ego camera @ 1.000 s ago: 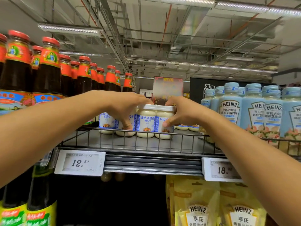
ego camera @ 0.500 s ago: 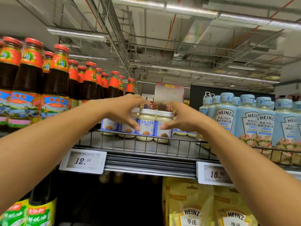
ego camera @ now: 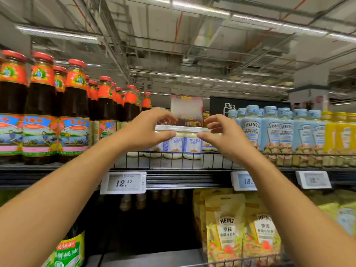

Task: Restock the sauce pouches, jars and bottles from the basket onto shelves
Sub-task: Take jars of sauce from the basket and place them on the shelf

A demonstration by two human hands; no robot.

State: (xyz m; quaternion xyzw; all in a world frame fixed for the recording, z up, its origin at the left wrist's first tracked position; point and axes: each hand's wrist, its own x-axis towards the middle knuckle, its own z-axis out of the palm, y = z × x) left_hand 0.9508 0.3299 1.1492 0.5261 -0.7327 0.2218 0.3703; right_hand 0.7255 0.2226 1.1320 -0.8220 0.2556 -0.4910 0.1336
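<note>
Behind the front edge of the grey metal shelf (ego camera: 212, 161), between the dark and pale-blue bottle rows, stand the squat white jars with blue labels and flat white lids (ego camera: 182, 146). Done well, this step leaves them square, labels forward, rows tight. The left hand (ego camera: 148, 130) and right hand (ego camera: 224, 135) hover either side, fingers half curled, thumbs apart, gripping nothing. Whether the thumb tips touch the jars, I cannot tell.

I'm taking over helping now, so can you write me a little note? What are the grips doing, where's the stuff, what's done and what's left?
Left grip: fingers loosely curled, holding nothing, just in front of the white jars.
Right grip: the same, on the jars' other side.
Jars: upright on the upper shelf, between the red-capped bottles and the blue Heinz bottles.
Done: these jars are shelved.
Left: the basket isn't in view, so I can't tell what remains.
</note>
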